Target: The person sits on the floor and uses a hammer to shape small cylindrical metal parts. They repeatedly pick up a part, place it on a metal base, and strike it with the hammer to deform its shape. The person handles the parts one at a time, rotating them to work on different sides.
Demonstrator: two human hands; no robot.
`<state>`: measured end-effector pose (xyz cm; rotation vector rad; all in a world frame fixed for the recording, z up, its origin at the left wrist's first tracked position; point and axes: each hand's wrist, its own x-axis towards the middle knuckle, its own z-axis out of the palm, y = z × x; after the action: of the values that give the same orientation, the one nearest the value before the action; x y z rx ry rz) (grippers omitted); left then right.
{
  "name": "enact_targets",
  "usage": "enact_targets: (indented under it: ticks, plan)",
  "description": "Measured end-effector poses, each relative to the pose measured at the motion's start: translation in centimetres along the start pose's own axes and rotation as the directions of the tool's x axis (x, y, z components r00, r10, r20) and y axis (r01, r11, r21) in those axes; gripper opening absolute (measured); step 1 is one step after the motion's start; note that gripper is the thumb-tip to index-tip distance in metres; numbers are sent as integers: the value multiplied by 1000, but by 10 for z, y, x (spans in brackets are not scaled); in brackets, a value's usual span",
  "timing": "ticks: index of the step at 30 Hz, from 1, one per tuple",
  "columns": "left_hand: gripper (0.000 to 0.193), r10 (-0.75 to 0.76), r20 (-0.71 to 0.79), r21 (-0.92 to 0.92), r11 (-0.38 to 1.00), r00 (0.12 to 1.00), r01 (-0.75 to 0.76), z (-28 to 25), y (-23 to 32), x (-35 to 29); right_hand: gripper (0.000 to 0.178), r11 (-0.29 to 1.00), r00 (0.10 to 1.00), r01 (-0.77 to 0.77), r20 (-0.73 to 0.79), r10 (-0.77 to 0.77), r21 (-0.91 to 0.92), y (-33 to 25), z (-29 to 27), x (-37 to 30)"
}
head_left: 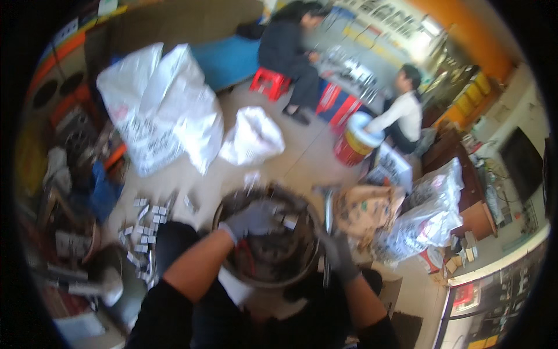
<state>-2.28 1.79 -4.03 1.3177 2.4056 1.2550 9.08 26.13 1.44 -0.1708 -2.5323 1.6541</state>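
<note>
Head view: right hand (339, 256) grips hammer (329, 216) beside basin edge (273, 285); floor (305, 154) beyond.

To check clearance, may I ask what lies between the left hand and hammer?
The head view shows a small metal piece at the left hand, then the basin's rim.

Noted basin (261, 284) between the knees (174, 241), with left hand (256, 218) over it, and hammer (329, 209) at its right in right hand (341, 257). Located metal pieces (158, 218) on floor (305, 156), left of basin; sacks (157, 119) beyond; bags (369, 210) right of hammer; bucket (353, 145) farther back. Found inside basin, though blurred, possibly pliers (246, 256).
</note>
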Motion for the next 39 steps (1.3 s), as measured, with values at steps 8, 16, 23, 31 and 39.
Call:
enact_targets:
  ticks: [8,16,23,31,39]
  plan:
    - [33,-561,-291,-352,816,775,459,-42,-38,-32,17,984,998,-67,6,67,162,24,53,37]
    - [36,-407,-243,256,849,880,463,-10,-63,-57,10,979,998,-63,23,59,192,22,62,32]
    - [20,-383,-227,677,599,895,428,21,-58,-47,17,968,981,-193,62,186,159,15,50,30]
    - [20,-310,-333,551,702,890,451,36,-73,-59,27,937,968,-234,148,200,260,6,45,28]
    - [18,-200,-358,688,603,912,403,41,-58,-59,21,947,972,-228,105,209,228,7,46,28]
